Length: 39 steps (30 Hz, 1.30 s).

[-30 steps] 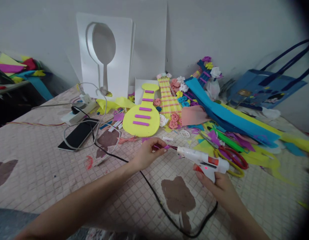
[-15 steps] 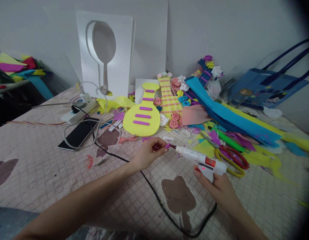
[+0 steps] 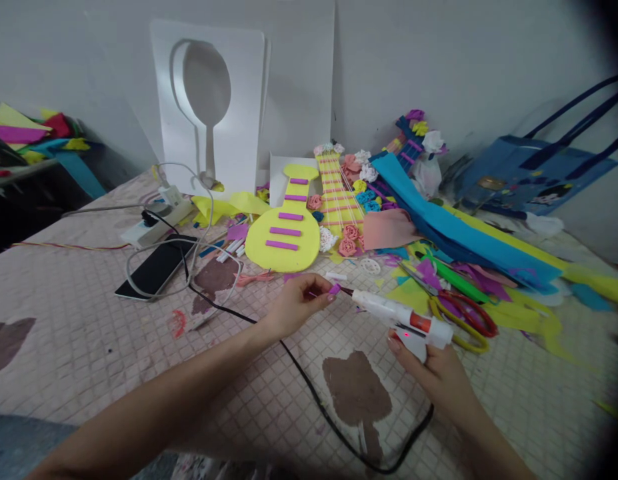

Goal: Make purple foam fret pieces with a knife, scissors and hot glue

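Observation:
My left hand (image 3: 293,308) pinches a small purple foam strip (image 3: 333,289) between thumb and fingertips, just above the table. My right hand (image 3: 429,370) grips a white hot glue gun (image 3: 401,317) with a red light on its handle; its nozzle points left and touches the end of the strip. The gun's black cord (image 3: 309,387) runs under my left wrist and loops along the table's near edge. A yellow foam guitar (image 3: 287,230) with purple strips across it lies flat a little beyond my left hand.
Scissors with red and yellow handles (image 3: 463,313) lie right of the gun among foam scraps. A black phone (image 3: 156,267) and a white power strip (image 3: 156,227) sit at left. Foam sheets, paper flowers and a blue bag (image 3: 529,177) crowd the back right. A white cut-out board (image 3: 209,107) leans on the wall.
Both hands have barely shifted. The purple strip is lifted slightly higher at the gun's nozzle, and the glue gun has edged a little up and left.

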{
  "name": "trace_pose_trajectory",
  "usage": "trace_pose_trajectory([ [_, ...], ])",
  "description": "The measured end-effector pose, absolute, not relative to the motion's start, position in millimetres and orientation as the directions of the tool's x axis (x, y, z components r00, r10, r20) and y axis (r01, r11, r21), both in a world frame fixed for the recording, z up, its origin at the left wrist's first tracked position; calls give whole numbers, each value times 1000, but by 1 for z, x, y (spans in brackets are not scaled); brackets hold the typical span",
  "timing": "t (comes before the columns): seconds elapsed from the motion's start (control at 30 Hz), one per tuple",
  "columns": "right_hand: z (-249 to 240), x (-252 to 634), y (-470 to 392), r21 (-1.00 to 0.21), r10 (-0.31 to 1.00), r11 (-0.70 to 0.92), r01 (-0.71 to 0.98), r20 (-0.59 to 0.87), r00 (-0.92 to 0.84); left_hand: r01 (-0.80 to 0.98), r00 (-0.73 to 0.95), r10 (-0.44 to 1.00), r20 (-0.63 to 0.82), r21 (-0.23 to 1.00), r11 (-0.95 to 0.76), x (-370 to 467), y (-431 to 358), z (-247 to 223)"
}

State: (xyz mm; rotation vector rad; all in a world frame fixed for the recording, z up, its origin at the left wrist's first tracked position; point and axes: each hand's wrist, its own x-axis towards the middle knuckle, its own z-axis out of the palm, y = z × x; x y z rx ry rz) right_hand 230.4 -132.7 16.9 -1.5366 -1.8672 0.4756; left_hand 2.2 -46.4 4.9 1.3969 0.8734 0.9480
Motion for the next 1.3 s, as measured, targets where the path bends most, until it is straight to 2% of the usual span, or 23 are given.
trace_pose_trajectory([
  [0.53, 14, 232, -132, -625, 966, 233, 745, 234, -106, -9, 389, 918, 73, 997, -76, 3, -46, 1],
  [0.77, 11, 234, -135, -689, 975, 191, 699, 217, -53, -15, 384, 921, 64, 998, -63, 2, -45, 5],
  [0.83, 9, 236, -134, -726, 979, 134, 674, 204, 24, -40, 379, 924, 59, 998, -47, 2, -44, 5],
  [0.9, 7, 240, -131, -796, 973, 48, 603, 175, 153, -69, 372, 927, 51, 997, -27, 2, -43, 3],
  [1.0, 3, 250, -120, -939, 959, -61, 338, 39, 281, -91, 369, 929, 31, 996, 2, 1, -41, 2],
  [1.07, 0, 262, -111, -978, 949, -136, 159, -82, 304, -89, 373, 928, 22, 996, 12, 2, -42, 2],
  [1.13, -2, 276, -103, -971, 940, -216, 107, -177, 292, -90, 381, 924, 21, 996, 14, 2, -43, 4],
  [1.17, -2, 284, -99, -957, 941, -249, 152, -201, 274, -94, 384, 923, 23, 995, 14, 3, -44, 5],
  [1.23, 0, 299, -95, -875, 952, -273, 399, -184, 247, -111, 389, 921, 27, 994, 18, 4, -46, 7],
  [1.3, 6, 308, -96, -645, 960, -226, 730, -21, 279, -138, 387, 922, 23, 990, 33, 5, -48, 8],
])
